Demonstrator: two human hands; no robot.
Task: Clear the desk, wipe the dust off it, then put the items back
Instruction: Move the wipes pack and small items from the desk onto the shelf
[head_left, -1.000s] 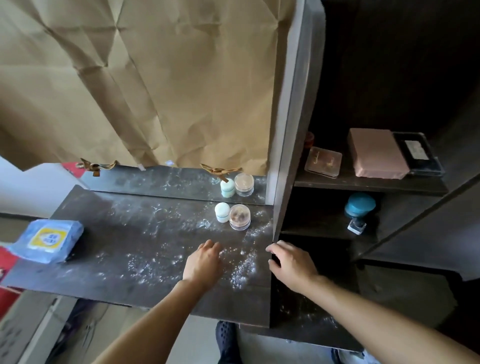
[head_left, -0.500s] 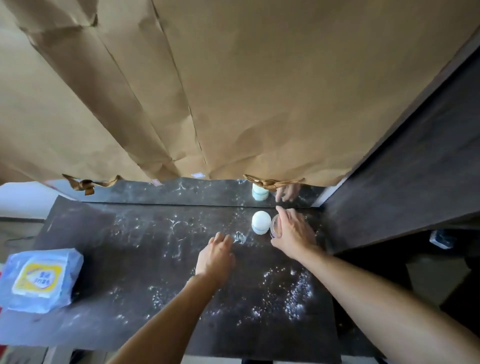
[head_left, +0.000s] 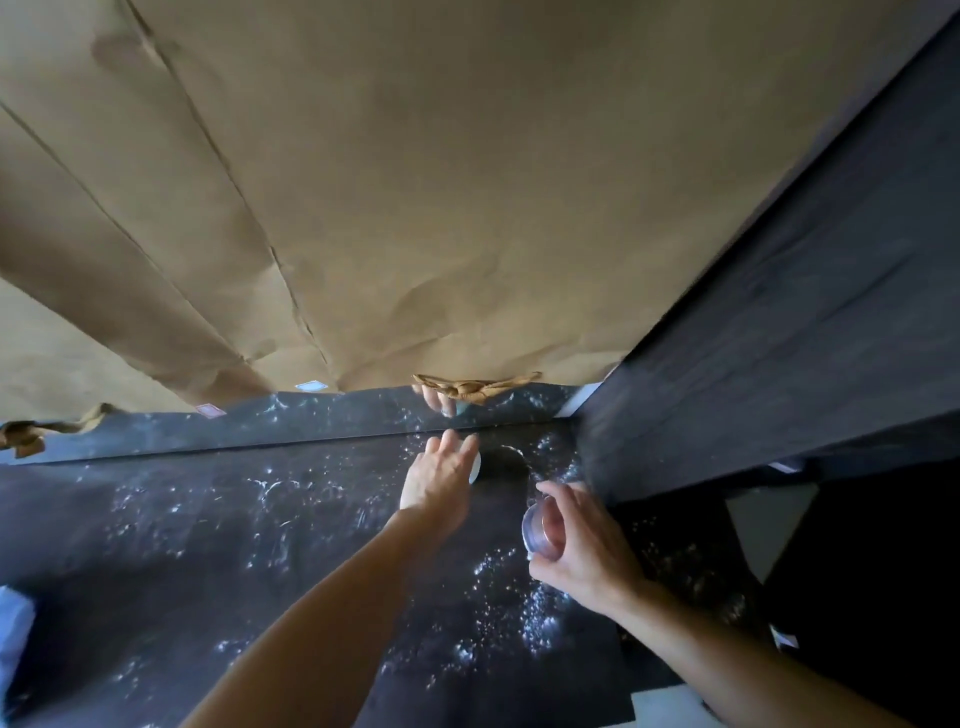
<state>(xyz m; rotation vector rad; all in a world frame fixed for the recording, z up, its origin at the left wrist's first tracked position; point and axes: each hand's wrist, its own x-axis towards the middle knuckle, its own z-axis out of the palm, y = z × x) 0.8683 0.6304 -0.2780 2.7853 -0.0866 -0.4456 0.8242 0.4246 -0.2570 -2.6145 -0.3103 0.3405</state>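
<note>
Clear jar (head_left: 540, 531) tilted in right hand (head_left: 589, 564); left hand (head_left: 436, 483) over white jar (head_left: 474, 466).

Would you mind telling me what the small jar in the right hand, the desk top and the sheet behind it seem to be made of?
The small jar in the right hand looks like clear glossy plastic, possibly glass: skin shows through it. The desk top seems dark matt laminate or wood, dusted white. The sheet looks like brown paper, matt with sharp creases.
</note>
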